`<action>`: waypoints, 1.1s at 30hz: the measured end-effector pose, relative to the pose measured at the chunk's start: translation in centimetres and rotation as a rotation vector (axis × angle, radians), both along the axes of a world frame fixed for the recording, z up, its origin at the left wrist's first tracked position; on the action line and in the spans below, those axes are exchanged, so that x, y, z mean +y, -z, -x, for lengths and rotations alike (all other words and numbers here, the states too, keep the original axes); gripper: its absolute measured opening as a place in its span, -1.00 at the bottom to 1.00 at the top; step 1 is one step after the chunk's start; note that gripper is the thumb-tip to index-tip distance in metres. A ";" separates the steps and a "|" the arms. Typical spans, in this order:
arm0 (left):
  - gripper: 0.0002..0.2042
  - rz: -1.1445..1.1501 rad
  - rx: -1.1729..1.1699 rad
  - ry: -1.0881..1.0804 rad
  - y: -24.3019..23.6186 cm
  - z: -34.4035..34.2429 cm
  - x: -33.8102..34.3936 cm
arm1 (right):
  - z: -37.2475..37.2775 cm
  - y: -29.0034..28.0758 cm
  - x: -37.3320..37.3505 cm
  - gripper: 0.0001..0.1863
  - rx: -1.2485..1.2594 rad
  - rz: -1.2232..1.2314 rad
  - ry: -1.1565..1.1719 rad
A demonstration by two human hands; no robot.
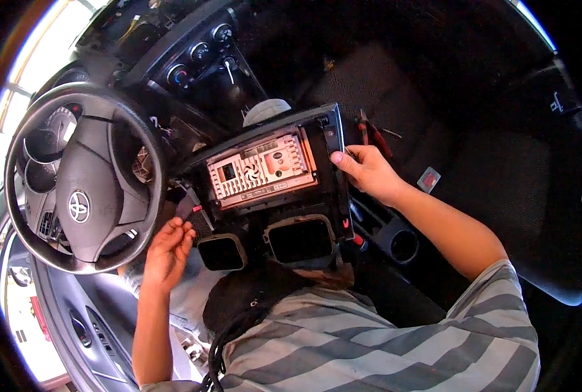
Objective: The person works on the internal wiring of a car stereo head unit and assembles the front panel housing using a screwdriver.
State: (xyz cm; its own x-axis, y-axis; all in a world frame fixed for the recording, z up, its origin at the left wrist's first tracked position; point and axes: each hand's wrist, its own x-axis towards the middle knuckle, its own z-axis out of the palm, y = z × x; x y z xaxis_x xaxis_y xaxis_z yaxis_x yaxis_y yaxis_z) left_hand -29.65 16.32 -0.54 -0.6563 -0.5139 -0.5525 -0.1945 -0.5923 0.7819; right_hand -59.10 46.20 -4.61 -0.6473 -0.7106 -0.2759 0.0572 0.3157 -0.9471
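Across my lap lies a black dashboard trim panel [333,137] with its back facing up. Fixed into it is a car stereo unit [261,170] with a ribbed, copper-toned metal back. Two square air vent ducts [300,240] stick out on the side nearest me. My right hand [369,171] grips the panel's right edge, thumb on top and fingers underneath. Beside the panel's left end, my left hand [170,245] has its fingers pinched together next to a dark flap with a small red piece; what they hold, if anything, is hidden.
A steering wheel [154,176] stands close at the left. Beyond the panel is a console with climate knobs [199,51] and a gear lever [229,70]. Red-handled pliers [372,136] and a small packet [428,179] lie on the passenger seat [473,163]. A cup holder [404,245] is at right.
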 end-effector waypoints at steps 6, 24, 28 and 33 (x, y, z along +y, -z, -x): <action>-0.74 -0.068 0.152 0.428 -8.2 4.8 4.3 | -0.1 0.3 -0.2 -0.44 0.039 0.070 0.007; -0.84 1.160 0.632 1.237 -3.7 19.6 11.8 | -4.1 2.7 3.2 -0.71 -0.023 0.201 -0.095; -0.79 1.208 0.678 1.229 -2.9 19.5 11.8 | -8.1 3.8 4.4 -0.78 -0.256 0.386 0.025; -0.78 1.539 0.728 1.522 -5.1 20.9 11.8 | -9.4 1.7 4.6 -0.81 -0.325 0.241 0.228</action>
